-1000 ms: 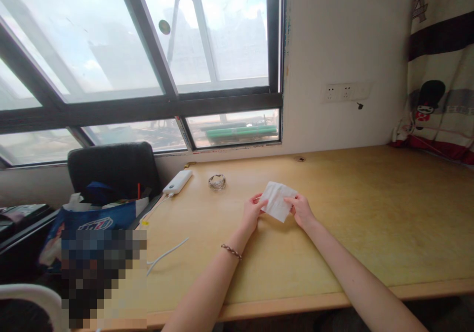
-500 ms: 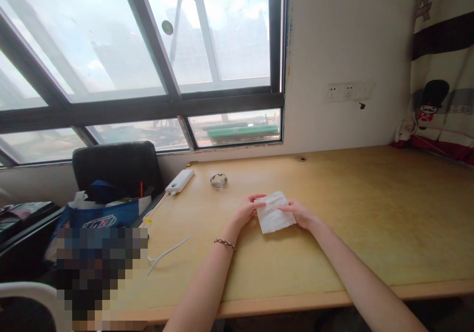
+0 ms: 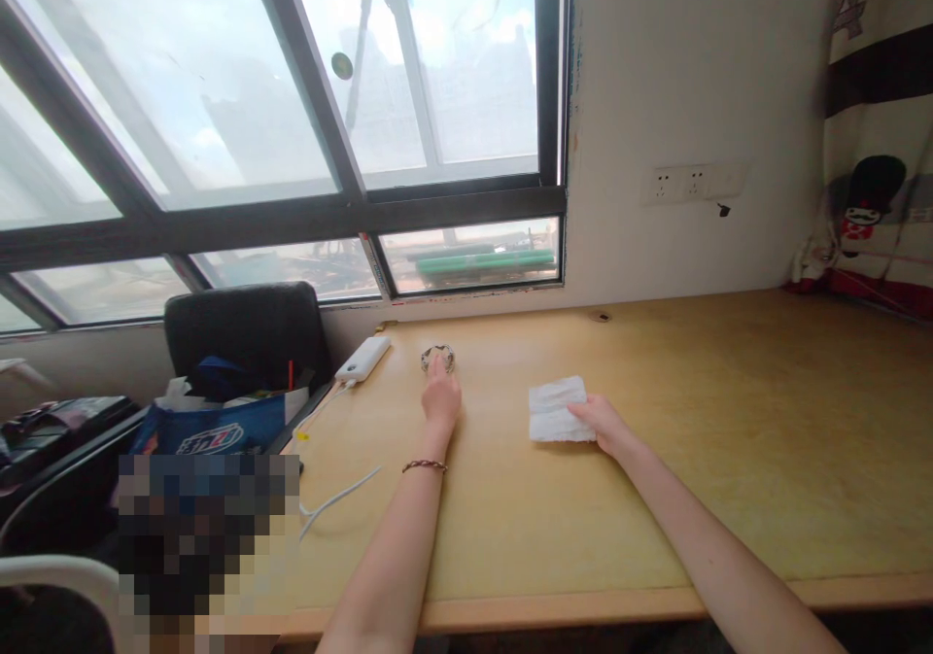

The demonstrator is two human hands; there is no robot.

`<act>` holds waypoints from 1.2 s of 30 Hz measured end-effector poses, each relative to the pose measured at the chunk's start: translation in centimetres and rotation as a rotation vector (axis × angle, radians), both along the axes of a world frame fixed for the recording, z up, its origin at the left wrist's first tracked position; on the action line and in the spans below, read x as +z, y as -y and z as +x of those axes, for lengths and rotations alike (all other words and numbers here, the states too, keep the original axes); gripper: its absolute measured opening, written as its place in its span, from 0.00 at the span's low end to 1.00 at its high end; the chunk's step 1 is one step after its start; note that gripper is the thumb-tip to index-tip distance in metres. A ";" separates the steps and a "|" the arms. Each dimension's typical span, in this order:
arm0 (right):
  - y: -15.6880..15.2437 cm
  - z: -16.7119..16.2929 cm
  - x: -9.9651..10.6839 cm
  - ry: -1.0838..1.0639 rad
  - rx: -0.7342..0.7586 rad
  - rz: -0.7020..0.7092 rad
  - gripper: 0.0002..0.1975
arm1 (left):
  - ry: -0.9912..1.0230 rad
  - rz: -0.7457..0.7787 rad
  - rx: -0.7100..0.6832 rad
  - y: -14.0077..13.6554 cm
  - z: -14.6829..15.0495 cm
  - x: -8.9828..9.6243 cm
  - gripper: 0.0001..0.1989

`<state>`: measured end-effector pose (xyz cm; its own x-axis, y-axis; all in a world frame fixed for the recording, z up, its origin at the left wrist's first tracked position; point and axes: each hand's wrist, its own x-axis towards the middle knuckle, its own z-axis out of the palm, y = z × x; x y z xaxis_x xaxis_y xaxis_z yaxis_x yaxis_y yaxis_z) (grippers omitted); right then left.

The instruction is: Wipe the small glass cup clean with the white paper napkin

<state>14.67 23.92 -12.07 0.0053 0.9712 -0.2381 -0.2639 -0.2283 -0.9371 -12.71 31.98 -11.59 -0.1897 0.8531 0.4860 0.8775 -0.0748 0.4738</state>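
A folded white tissue (image 3: pixel 555 408) lies flat on the wooden desk (image 3: pixel 729 411). My right hand (image 3: pixel 602 421) rests on its right edge and presses it to the desk. My left hand (image 3: pixel 441 396) stretches forward, its fingertips at a small silvery bracelet-like ring (image 3: pixel 437 356) near the window side of the desk; whether they grip it I cannot tell. A braided band sits on my left wrist.
A white power bank (image 3: pixel 362 359) with a white cable (image 3: pixel 339 497) lies at the desk's left end. A black chair (image 3: pixel 248 328) with a blue bag (image 3: pixel 211 430) stands to the left. Wall sockets (image 3: pixel 689 183) and a patterned curtain (image 3: pixel 875 149) are to the right.
The tissue went from held up in both hands to lying flat on the desk. My left hand let go of it and reached forward to the silvery ring. The right hand stayed on the tissue.
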 end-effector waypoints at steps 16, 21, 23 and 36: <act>-0.7 -0.8 -1.0 0.041 -0.077 0.044 0.07 | -0.006 0.005 -0.167 -1.7 -1.4 0.6 0.06; -0.7 -1.3 0.2 -0.230 -0.170 0.050 0.07 | 0.036 0.075 -0.372 1.0 3.9 1.3 0.09; -0.6 -1.3 0.7 -0.313 -0.186 0.101 0.09 | 0.057 0.093 -0.488 2.4 6.8 1.2 0.10; -0.1 -0.9 1.5 -0.195 -0.132 0.237 0.17 | 0.430 0.046 -0.774 7.2 12.6 1.0 0.22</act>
<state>13.80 24.00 -10.59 0.1116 0.9936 -0.0146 -0.4566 0.0382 -0.8888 -0.06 24.82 -10.63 0.2585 0.7995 0.5422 0.3197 -0.6005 0.7330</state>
